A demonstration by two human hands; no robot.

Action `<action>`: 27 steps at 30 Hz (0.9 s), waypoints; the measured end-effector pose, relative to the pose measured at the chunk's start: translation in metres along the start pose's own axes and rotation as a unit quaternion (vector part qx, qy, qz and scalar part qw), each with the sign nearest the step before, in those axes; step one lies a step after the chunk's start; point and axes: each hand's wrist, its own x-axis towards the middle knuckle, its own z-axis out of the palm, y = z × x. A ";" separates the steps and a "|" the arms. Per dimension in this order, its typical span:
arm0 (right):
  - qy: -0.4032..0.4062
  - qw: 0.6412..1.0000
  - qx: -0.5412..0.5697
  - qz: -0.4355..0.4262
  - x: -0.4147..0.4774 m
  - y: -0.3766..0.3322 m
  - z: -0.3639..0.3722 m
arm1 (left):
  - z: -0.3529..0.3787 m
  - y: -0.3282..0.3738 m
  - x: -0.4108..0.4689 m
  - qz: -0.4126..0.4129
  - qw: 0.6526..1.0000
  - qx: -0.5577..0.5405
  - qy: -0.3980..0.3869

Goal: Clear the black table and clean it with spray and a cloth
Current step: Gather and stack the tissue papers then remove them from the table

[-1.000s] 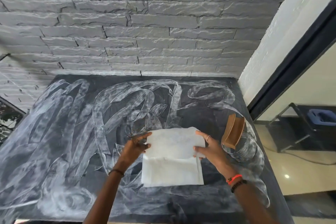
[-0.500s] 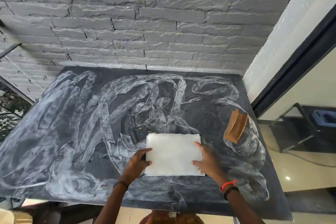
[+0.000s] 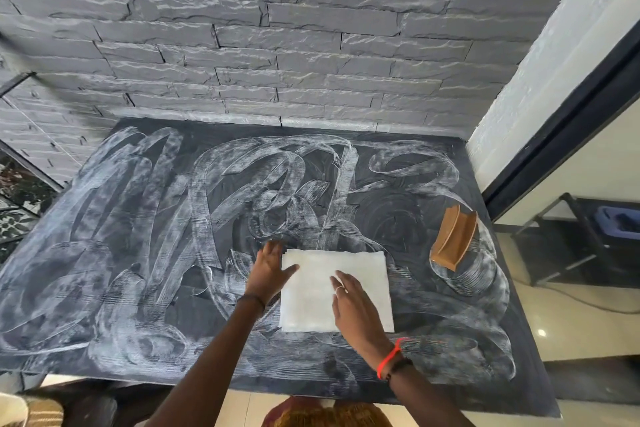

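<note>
Right hand has slid onto cloth, left hand at its edge, both flat, fingers straight.

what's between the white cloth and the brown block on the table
Nothing: the head view shows only bare, streaky table between the cloth and the brown block.

White cloth, folded into a flat rectangle, lies under both hands: left hand on its left edge, right hand flat on its near middle. Black table beneath is smeared all over with white swirls.
</note>
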 end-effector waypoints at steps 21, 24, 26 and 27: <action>-0.083 0.951 0.240 0.179 0.020 -0.041 -0.029 | -0.038 0.044 0.043 0.007 0.969 0.044 -0.244; -0.117 0.924 0.279 0.235 0.024 -0.057 -0.037 | -0.046 0.065 0.040 -0.038 0.945 -0.060 -0.321; -0.119 0.918 0.283 0.253 0.024 -0.065 -0.044 | -0.049 0.077 0.039 -0.057 0.928 -0.107 -0.352; -0.114 0.915 0.286 0.260 0.024 -0.067 -0.047 | -0.049 0.081 0.040 -0.055 0.924 -0.115 -0.361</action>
